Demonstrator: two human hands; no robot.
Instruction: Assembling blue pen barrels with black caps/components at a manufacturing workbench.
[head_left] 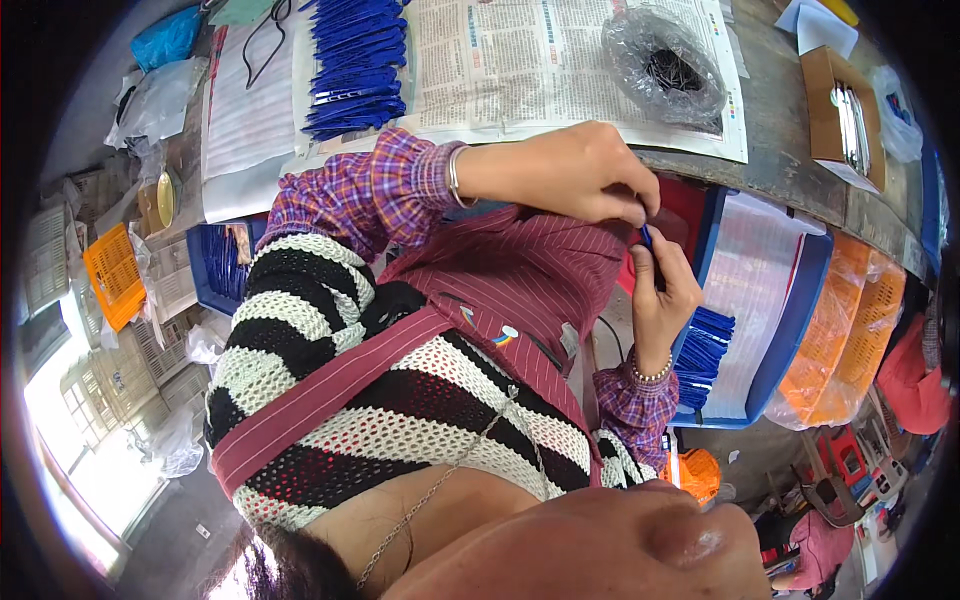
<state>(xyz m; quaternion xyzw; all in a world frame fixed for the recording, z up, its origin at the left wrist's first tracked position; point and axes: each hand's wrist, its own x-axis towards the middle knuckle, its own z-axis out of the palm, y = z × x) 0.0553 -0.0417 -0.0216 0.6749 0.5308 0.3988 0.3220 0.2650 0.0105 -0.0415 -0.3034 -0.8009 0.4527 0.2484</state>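
- Pinching a small blue strip [648,240] between them, both hands meet at the edge of the worktable [780,130], just above the maroon striped apron [520,270].
- The left hand [585,170] comes in from the left, fingers curled down and closed, its fingertips pressing on the upper end of the strip; a silver bangle [455,175] circles that wrist and a purple plaid cuff [385,190] covers the forearm.
- The right hand [662,290] rises from below, thumb and fingers closed around the lower part of the same strip; a beaded bracelet [652,374] sits on its wrist.
- How the strip is shaped between the fingers is too small to tell.
- A blue tray [790,330] lies just right of the right hand, lined with a pale sheet, with a bundle of blue strips [705,350] at its near edge.
- On the table, newspaper [520,60] is spread out; a larger fan of blue strips [355,65] rests on it at the left, and a clear plastic bag of dark small parts [665,60] at the right.
- An open cardboard box with metal pieces [848,115] stands farther right.
- Orange baskets [850,330] sit beyond the tray.
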